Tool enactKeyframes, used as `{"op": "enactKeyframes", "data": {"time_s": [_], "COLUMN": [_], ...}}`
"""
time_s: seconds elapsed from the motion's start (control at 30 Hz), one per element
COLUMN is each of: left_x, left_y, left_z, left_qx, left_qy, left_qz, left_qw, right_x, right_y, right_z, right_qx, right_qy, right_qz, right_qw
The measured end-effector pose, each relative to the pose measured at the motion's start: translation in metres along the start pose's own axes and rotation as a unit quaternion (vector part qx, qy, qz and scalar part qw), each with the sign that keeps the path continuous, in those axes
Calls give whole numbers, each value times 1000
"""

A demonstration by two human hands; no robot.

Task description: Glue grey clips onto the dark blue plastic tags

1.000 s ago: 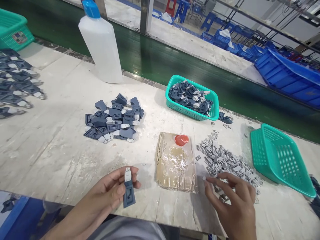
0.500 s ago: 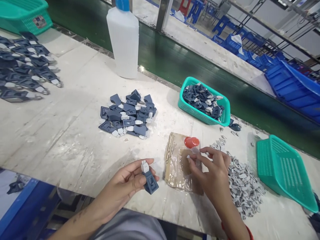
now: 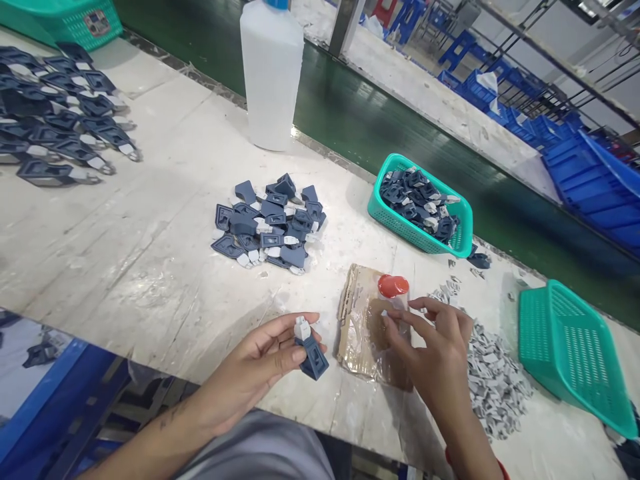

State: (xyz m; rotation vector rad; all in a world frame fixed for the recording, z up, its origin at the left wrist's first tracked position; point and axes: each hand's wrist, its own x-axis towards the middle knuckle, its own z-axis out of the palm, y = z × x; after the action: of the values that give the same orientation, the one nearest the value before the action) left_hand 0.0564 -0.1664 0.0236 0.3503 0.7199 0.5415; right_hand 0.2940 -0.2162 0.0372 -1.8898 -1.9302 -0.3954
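1. Fingers of the left hand pinch a blue part with a white tip, just left of the cardboard pad.
2. Right hand pinches a tiny grey clip over the pad, near the red cap.
3. It looks like a gluing step; the clip likely needs careful lining up with the white tip.
4. Grey clips lie right of the pad.
5. Beyond stands a white bottle. No words can be read.

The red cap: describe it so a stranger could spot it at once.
Start at the worn white table and find the taped cardboard pad between the two hands. At its far corner sits the red cap, the only red thing among blue and grey parts.
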Motion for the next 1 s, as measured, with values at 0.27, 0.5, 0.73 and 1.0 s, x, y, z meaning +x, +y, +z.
{"op": "enactKeyframes", "data": {"time_s": [0.27,0.5,0.73,1.0], "left_x": [-4,4,3,3], "left_y": [-12,-24,-22,-20], "left_z": [10,14,17,19], "left_qx": [-5,39,86,138], "left_qy": [-2,-2,8,9], "left_qz": [-12,32,44,57], "left_qw": [1000,999,995,989], "right_x": [-2,-12,-16,-21], "right_y": [-8,-9,-22,-71], "right_z": [-23,-13,-14,-20], "right_qx": [-29,2,-3,165], "right_qy": [55,49,65,-9], "right_qz": [37,57,55,72], "right_qw": [997,997,996,984]}}
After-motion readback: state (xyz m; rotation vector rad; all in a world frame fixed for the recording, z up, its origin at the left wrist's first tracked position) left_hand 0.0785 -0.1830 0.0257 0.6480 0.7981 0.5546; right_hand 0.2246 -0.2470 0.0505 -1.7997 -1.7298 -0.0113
